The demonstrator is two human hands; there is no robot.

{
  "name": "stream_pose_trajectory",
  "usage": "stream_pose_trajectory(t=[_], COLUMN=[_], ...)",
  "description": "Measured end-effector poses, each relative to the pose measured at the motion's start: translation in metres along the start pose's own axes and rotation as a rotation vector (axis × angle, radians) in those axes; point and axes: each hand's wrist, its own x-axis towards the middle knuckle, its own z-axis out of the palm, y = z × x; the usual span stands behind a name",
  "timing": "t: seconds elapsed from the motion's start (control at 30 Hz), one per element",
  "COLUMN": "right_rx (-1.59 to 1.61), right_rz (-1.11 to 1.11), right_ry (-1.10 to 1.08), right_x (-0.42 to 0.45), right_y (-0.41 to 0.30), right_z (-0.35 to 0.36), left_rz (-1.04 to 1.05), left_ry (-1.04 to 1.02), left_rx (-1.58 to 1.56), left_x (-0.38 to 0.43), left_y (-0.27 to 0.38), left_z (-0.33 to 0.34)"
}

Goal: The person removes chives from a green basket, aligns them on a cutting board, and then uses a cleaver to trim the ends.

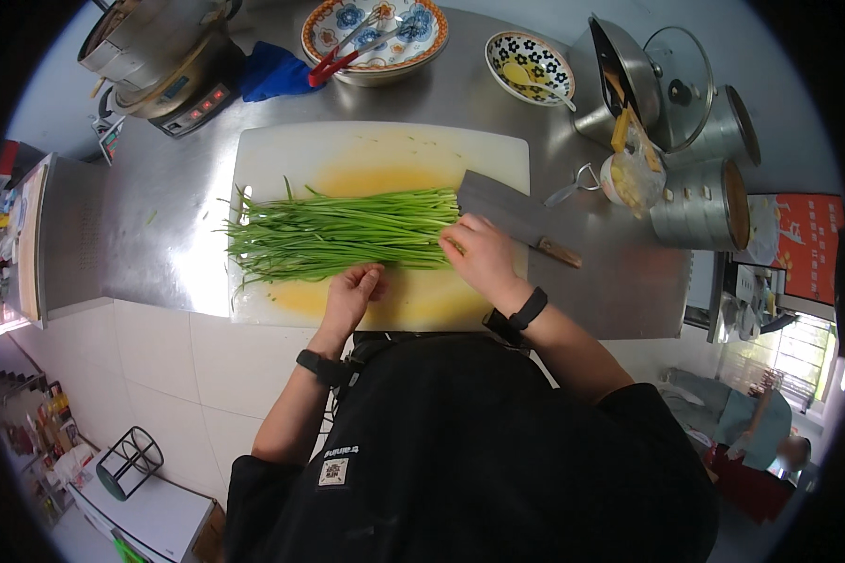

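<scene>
A broad bundle of long green garlic chives (pixel 345 232) lies crosswise on a white, yellow-stained plastic cutting board (pixel 282 151). Its pale stem ends point right, its loose leaf tips left. Against the bundle's near edge rests my left hand (pixel 355 292), with curled fingers; whether it pinches a stalk is hidden. My right hand (pixel 482 250) is bent over the stem ends, thumb and fingers drawn together, and I cannot tell if anything is between them. Just beyond that hand lies a cleaver (pixel 503 204), its blade on the board and its wooden handle past the board's right edge.
Around the board spreads a steel worktable (pixel 165 211). Red-handled tongs (pixel 334 65) rest across a flowered bowl (pixel 394 60); a blue cloth (pixel 274 74) lies beside it. At right are a patterned bowl (pixel 500 53) with a spoon, a peeler (pixel 567 191) and metal canisters (pixel 693 204). Another person (pixel 753 422) is far right.
</scene>
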Motion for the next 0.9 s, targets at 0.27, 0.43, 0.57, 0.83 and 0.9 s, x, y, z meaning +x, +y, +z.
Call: stream_pose_trajectory(t=[0.27, 0.43, 0.57, 0.83, 0.9], right_rx=[0.023, 0.102, 0.155, 0.217, 0.256], right_rz=[0.102, 0.179, 0.258, 0.401, 0.382], right_ry=[-0.178, -0.147, -0.150, -0.392, -0.439], right_x=[-0.001, 0.003, -0.010, -0.046, -0.053], right_y=[0.005, -0.014, -0.016, -0.023, -0.019], right_z=[0.027, 0.012, 0.011, 0.008, 0.015], left_rz=[0.463, 0.336, 0.256, 0.313, 0.365], left_ry=[0.224, 0.123, 0.102, 0.117, 0.140], left_rx=[0.659, 0.565, 0.420, 0.420, 0.403], left_x=[-0.002, -0.021, -0.025, -0.021, -0.024], left_y=[0.002, -0.029, -0.034, -0.022, -0.030], left_z=[-0.029, -0.043, -0.049, -0.066, -0.075])
